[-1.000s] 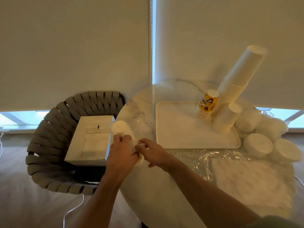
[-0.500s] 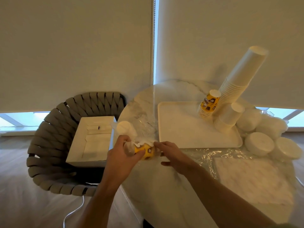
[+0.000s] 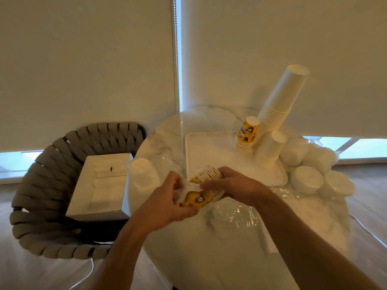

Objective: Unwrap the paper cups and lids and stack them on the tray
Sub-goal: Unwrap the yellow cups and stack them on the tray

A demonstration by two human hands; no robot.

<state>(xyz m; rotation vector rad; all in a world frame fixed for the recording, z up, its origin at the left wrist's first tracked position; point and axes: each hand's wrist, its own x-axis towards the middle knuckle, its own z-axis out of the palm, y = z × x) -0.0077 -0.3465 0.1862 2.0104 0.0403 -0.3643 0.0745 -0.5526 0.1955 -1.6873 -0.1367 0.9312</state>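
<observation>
Left of the grip, an open cardboard box sits on a woven chair, and a wrapped sleeve of white cups lies on the marble table. At centre, the left hand pinches clear plastic wrap at the base of a stack of yellow printed cups, while the right hand is curled round its rim end. Half a second earlier only a little yellow showed; now about 10 rims are bare, so the wrap is coming off. Just beyond the grip is the white tray, holding 3 cup stacks. Far right, wrapped white lids wait beside it.
</observation>
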